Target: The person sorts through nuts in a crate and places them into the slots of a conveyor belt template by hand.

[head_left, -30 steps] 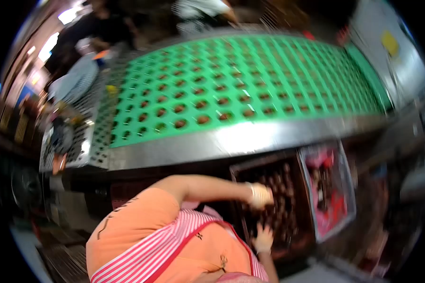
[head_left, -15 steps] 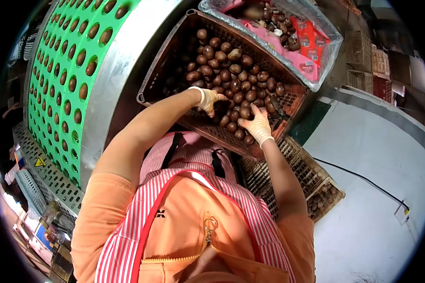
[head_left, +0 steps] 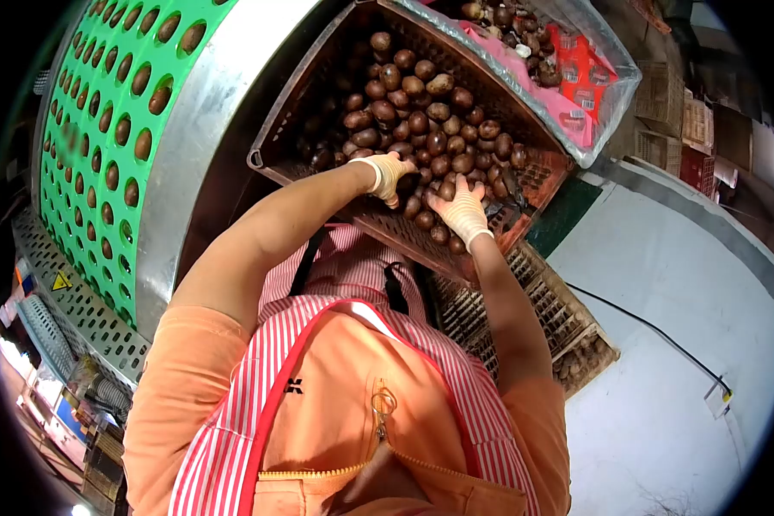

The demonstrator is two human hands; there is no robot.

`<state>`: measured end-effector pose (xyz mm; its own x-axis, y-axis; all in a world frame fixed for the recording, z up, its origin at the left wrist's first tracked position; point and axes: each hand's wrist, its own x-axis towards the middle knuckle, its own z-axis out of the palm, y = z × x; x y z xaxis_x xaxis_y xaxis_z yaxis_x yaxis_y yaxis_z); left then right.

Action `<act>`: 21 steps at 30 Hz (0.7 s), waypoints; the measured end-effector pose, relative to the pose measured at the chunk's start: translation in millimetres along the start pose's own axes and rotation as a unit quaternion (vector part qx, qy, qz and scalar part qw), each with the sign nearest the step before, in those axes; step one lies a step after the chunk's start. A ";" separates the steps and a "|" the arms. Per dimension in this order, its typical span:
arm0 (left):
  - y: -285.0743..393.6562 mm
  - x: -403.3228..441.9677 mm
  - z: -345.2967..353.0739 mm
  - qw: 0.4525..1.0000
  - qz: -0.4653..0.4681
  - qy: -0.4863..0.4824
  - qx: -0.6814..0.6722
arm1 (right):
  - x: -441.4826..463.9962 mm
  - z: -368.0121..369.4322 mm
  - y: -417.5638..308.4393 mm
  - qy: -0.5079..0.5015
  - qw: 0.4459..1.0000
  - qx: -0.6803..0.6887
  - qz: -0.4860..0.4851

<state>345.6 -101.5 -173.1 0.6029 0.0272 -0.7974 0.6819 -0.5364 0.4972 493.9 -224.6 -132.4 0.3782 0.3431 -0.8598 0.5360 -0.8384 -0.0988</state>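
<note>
Glossy brown egg-shaped fruits [head_left: 439, 142] lie piled in a reddish-brown plastic crate [head_left: 335, 52], tilted toward me. Both my hands wear cream ribbed coverings and reach over the near side of the pile. My left hand [head_left: 387, 178] has its thumb and fingers apart, bent down into the fruits; part of its palm side is hidden. To its right, my right hand [head_left: 461, 212] rests on the fruits with its fingers spread. Several fruits lie between the two hands, and I see none lifted out of the pile.
On the left, a green perforated belt [head_left: 103, 129] carries similar fruits in its holes, edged by a metal panel [head_left: 185, 155]. Behind the crate stands a plastic-lined bin [head_left: 615, 99] with fruits and red packets. A tan crate [head_left: 568, 322] sits below right, near a black cable [head_left: 654, 327].
The view has shifted, so the crate appears higher in the picture. My right hand is slightly closer to my left. Both hands stay at the near fruits.
</note>
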 end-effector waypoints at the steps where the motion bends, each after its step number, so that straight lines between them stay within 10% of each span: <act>1: 5.4 -6.5 -5.5 1.000 -0.008 0.014 -0.002 | -5.2 -9.1 -3.3 0.020 0.999 -0.032 -0.032; 9: -26.9 -35.3 -72.6 0.842 -0.113 0.519 -0.097 | 88.2 -52.7 -27.0 0.264 0.895 0.268 -0.238; 21: -85.2 13.4 -78.2 0.849 0.072 0.429 -0.300 | 87.1 -72.3 -88.4 -0.040 0.834 0.539 -0.108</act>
<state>328.0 10.5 -199.3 0.6031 0.7395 -0.2990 0.5084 -0.0674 0.8585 534.1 -90.0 -162.4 0.2853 0.5421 -0.7904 -0.4214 -0.6697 -0.6115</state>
